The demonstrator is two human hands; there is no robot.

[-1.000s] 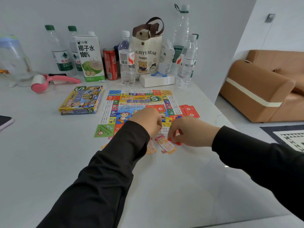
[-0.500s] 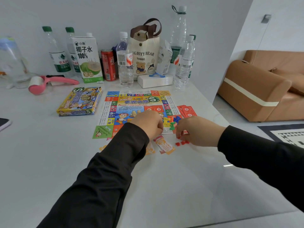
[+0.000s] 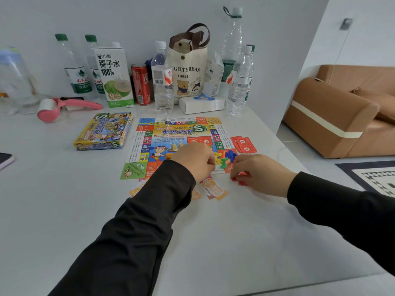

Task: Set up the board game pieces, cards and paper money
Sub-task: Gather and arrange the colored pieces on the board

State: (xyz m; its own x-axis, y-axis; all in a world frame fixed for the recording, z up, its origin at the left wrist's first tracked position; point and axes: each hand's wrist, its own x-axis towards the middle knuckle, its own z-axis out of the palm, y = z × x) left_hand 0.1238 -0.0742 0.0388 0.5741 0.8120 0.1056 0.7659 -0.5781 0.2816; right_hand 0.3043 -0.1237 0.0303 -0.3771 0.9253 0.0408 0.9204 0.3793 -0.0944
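Observation:
A colourful paper game board [image 3: 177, 133] lies flat on the white table. Red cards [image 3: 244, 144] sit at its right edge. Small plastic pawns [image 3: 227, 158], blue, green, yellow and orange, cluster on the board's near right corner. My left hand [image 3: 195, 160] rests curled over the board's front edge; what it holds is hidden. My right hand [image 3: 257, 173] hovers over small red pieces [image 3: 239, 181] on the table, fingertips pinching at them. Orange paper money [image 3: 214, 190] lies just below my left hand.
The game box [image 3: 103, 131] lies left of the board. Bottles, a carton [image 3: 114, 75], a red can [image 3: 141, 84], a tote bag [image 3: 188, 69] and a white box [image 3: 201, 104] line the wall. A pink roller [image 3: 64, 106] and a phone [image 3: 5, 160] are at left. The table edge is at right.
My right hand moved slightly right and away from my left hand, off the board's corner toward the red pieces on the table. The coloured pawns came into view between the hands.

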